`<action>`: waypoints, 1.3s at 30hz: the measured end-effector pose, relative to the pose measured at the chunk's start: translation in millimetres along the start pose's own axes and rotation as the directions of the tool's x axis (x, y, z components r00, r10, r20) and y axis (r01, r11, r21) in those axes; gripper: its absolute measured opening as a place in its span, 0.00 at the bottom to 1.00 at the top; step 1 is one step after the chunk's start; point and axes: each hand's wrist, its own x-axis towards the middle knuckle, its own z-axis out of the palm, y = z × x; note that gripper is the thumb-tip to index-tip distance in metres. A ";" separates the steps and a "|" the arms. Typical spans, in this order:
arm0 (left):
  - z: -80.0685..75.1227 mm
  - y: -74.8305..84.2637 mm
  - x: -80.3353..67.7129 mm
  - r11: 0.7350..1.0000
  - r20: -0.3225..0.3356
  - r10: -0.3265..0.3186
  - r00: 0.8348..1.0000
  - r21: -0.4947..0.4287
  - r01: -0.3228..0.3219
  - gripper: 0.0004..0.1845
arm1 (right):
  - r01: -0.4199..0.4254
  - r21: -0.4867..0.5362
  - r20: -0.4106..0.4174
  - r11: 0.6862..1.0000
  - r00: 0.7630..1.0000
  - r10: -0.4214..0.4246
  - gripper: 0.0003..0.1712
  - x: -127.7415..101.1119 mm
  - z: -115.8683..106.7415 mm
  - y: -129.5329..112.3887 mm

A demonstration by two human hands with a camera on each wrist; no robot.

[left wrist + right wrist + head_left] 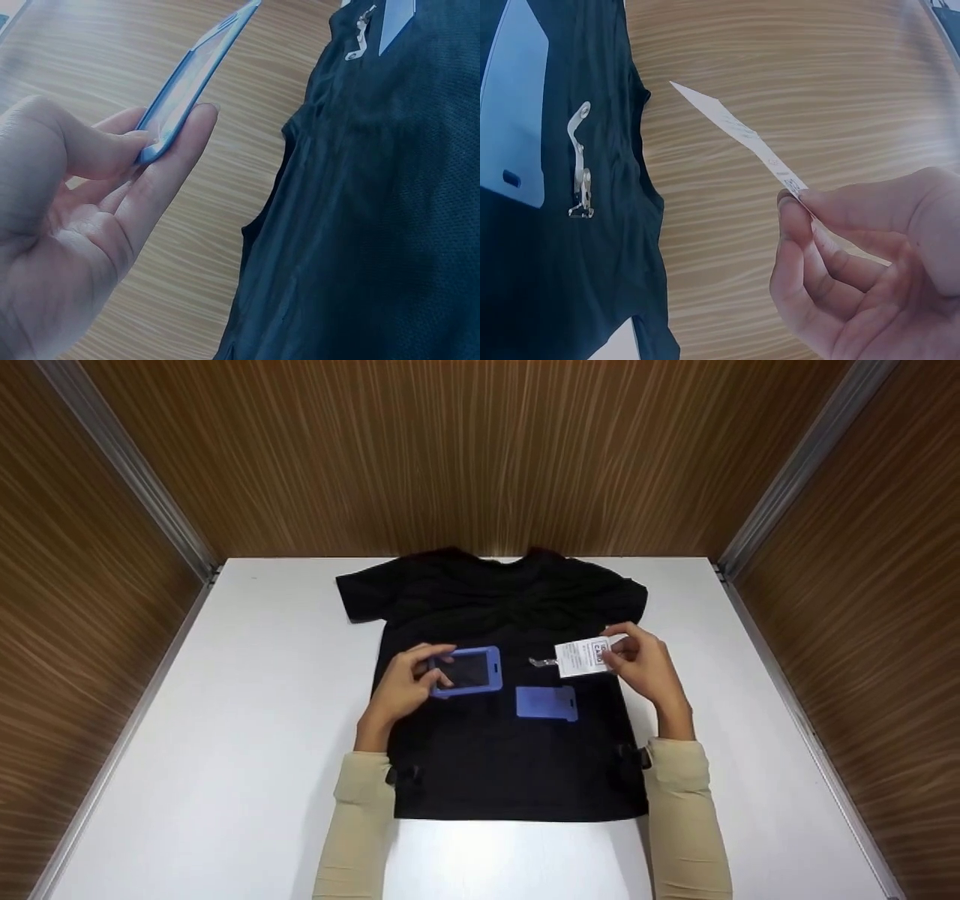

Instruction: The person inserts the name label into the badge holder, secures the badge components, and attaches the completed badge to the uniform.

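Note:
My left hand (401,682) pinches a blue ID badge holder (492,679) with a clear window and a slot at its right end. In the left wrist view, thumb and fingers grip one end of this holder (176,105), which is tilted in the air. With thumb and fingers, my right hand (645,664) holds a white paper card (581,658) printed with "CARD". Edge-on, the card (742,131) looks slightly bent in the right wrist view. Between the hands, a flat blue slotted plate (546,703) lies on a black T-shirt (517,772).
A strap clip (541,662) with metal parts rests on the shirt, left of the card. The shirt is spread on a white table (262,697). Wood-grain panels (480,457) stand behind and at both sides, with metal strips (806,457) at the corners.

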 end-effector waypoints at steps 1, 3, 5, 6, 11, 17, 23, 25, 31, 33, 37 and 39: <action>-0.2 0.1 0.0 1.000 0.000 0.001 1.000 0.006 -0.001 0.26 | 0.005 0.000 0.004 1.000 1.000 -0.005 0.17 -1.2 0.3 -4.1; -0.3 0.4 0.1 1.000 0.004 0.008 1.000 0.011 -0.008 0.26 | 0.012 0.006 0.011 1.000 1.000 -0.012 0.17 -2.5 1.2 -8.4; -0.1 0.2 0.3 1.000 0.007 0.015 1.000 0.012 -0.015 0.26 | 0.016 0.018 0.014 1.000 1.000 -0.016 0.17 -3.0 2.4 -10.4; 0.1 0.2 0.4 1.000 0.007 0.018 1.000 0.012 -0.018 0.26 | 0.011 0.018 0.010 1.000 1.000 -0.012 0.17 -3.6 3.1 -12.8; 1.0 0.7 0.6 1.000 0.011 0.026 1.000 0.009 -0.026 0.26 | 0.007 0.031 -0.005 0.999 1.000 -0.007 0.16 -4.8 6.4 -17.9; -0.2 0.3 0.5 1.000 0.014 0.023 1.000 -0.004 -0.023 0.26 | 0.011 0.060 0.021 0.998 1.000 -0.013 0.17 -2.9 7.8 -19.6; 0.1 0.0 -0.1 1.000 0.013 0.026 1.000 -0.002 -0.026 0.26 | -0.019 0.093 0.011 0.995 1.000 0.018 0.17 2.0 11.3 -6.7; 0.5 -0.2 -0.1 1.000 0.012 0.029 0.999 -0.002 -0.029 0.26 | -0.012 0.093 0.007 0.996 1.000 0.012 0.18 4.6 13.0 2.0; 0.9 -0.1 0.4 0.999 0.019 0.027 0.999 0.018 -0.027 0.25 | -0.003 0.122 0.022 0.992 1.000 0.000 0.19 6.2 15.8 10.0; 1.2 0.4 0.3 0.999 0.023 0.023 0.999 0.025 -0.023 0.25 | -0.001 0.131 0.024 0.991 1.000 -0.003 0.19 5.9 16.5 9.3; 2.5 11.8 -1.4 1.000 0.028 -0.004 1.000 0.012 0.004 0.25 | 0.003 0.142 0.023 0.990 1.000 -0.007 0.18 6.6 18.9 7.9; 2.9 22.4 -3.1 1.000 0.029 -0.020 0.999 0.003 0.020 0.25 | 0.006 0.147 0.025 0.989 1.000 -0.010 0.18 6.9 20.3 7.3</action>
